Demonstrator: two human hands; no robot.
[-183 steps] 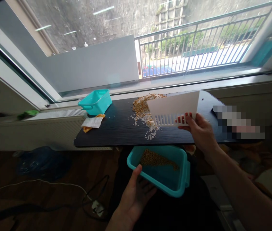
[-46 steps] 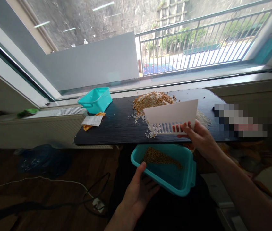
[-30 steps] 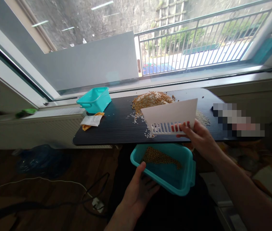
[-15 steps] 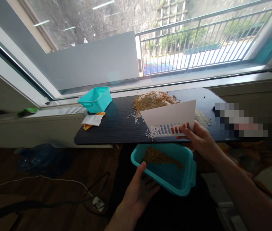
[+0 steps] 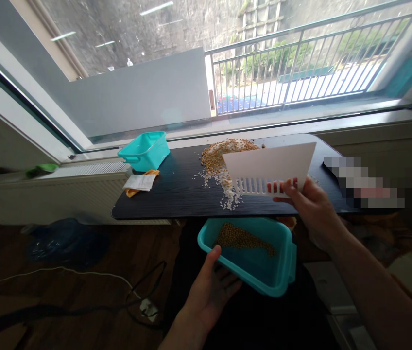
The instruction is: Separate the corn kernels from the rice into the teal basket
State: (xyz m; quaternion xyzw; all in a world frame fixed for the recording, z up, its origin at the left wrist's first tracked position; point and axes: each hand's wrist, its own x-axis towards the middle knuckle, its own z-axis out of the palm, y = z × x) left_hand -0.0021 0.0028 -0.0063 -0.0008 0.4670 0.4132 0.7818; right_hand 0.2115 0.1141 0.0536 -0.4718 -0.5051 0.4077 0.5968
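Note:
My left hand (image 5: pixel 209 284) grips the near left side of a teal plastic basin (image 5: pixel 282 287), thumb on the rim and fingers underneath. Inside it lie yellow-brown beans (image 5: pixel 240 238), gathered toward the far left. My right hand (image 5: pixel 311 206) is closed on a white slotted card (image 5: pixel 269 165), fingers showing through its slots. The card is held tilted over the dark tabletop (image 5: pixel 177 199), partly covering a heap of beans mixed with white grains (image 5: pixel 224 148). A trail of loose white grains (image 5: pixel 230 197) spreads left of the card toward the table's front edge.
A second teal basin (image 5: pixel 151 150) stands at the table's back left, with a white and orange cloth packet (image 5: pixel 141 182) before it. A blurred-out object (image 5: pixel 366 182) lies at the right end. Behind is a window; a cable and plug (image 5: pixel 148 308) lie on the floor.
My right hand has moved the slotted card right and slightly away from me, uncovering more white grains near the front edge. My left hand and the basin stay in place.

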